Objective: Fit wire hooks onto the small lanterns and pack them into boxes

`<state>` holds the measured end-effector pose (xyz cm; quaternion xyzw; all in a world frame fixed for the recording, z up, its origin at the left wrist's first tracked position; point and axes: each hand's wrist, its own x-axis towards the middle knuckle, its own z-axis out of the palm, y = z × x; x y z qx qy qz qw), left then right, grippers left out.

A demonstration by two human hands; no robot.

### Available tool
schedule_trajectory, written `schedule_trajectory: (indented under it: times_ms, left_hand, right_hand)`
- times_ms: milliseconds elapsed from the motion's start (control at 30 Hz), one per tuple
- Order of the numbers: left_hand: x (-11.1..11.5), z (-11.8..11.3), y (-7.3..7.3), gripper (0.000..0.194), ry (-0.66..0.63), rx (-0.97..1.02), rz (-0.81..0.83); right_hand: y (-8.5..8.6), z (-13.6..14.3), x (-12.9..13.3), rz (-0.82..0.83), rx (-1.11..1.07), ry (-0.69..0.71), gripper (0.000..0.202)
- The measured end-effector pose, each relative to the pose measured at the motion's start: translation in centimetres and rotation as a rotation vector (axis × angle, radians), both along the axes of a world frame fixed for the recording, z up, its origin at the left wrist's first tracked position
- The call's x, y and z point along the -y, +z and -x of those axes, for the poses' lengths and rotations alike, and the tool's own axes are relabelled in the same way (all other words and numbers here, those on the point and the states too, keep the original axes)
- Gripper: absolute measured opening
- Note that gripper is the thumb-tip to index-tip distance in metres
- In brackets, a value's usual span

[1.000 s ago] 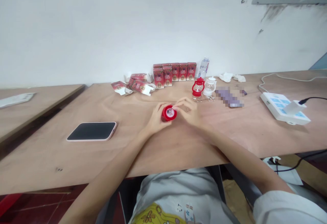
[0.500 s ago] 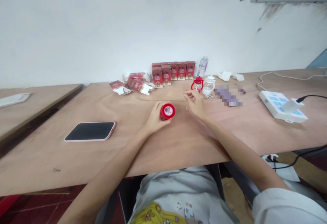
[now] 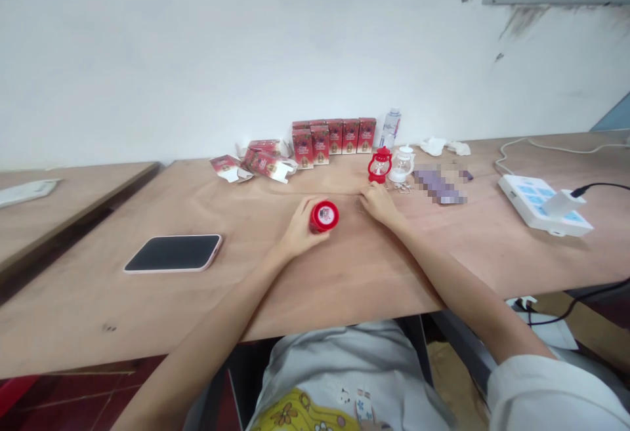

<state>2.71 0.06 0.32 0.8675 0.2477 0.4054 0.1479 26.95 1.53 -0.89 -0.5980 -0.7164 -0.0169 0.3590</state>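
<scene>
My left hand (image 3: 297,229) is wrapped round a small red lantern-like item (image 3: 325,216), its round end with a pale printed label turned up toward me. Its sides are mostly hidden by the fingers. To the right, my right hand (image 3: 381,204) is low at the tabletop, fingers curled together at a thin bent wire (image 3: 361,206); the fingertips are partly hidden. Just beyond that hand stand a red mini lantern (image 3: 380,166) and a white mini lantern (image 3: 402,164), side by side. More thin wire pieces (image 3: 402,188) lie at the foot of the white one.
Several red printed boxes (image 3: 319,145) stand by the wall, with opened boxes (image 3: 268,163) lying left of them. A bottle (image 3: 391,128) is behind the lanterns. A phone (image 3: 173,253) lies at left, a white power strip (image 3: 544,205) with cables at right. Crumpled tissue (image 3: 433,146) lies at the back.
My right hand has come down onto the tabletop, its fingers closing at the thin wire. The left hand, still round the red item, has barely moved.
</scene>
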Motion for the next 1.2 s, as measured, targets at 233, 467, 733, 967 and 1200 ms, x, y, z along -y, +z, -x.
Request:
schedule_trajectory:
  times_ms: [233,467,733,967,1200]
  left_hand:
    - [-0.2,0.0,-0.1,0.061,-0.013,-0.004,0.004]
    - [-0.4,0.1,-0.2,0.058,-0.014,0.012,-0.028]
    - [-0.4,0.0,-0.2,0.059,0.015,0.007,-0.011]
    - [-0.4,0.3,-0.2,0.06,0.127,0.012,-0.055]
    - [-1.1,0.5,-0.9,0.06,0.111,0.012,-0.27]
  right_hand:
    - [3.0,5.6,4.5,-0.257,-0.43,0.198,0.016]
    - [2.9,6.5,5.2,-0.301,-0.35,0.419,0.014]
    - [2.5,6.3,4.9,-0.27,-0.452,0.305,0.011]
    - [1.3,5.5,2.6,0.122,-1.032,0.305,0.02]
    - [0.9,7.3,3.6,0.163,-1.058,0.47,0.023]
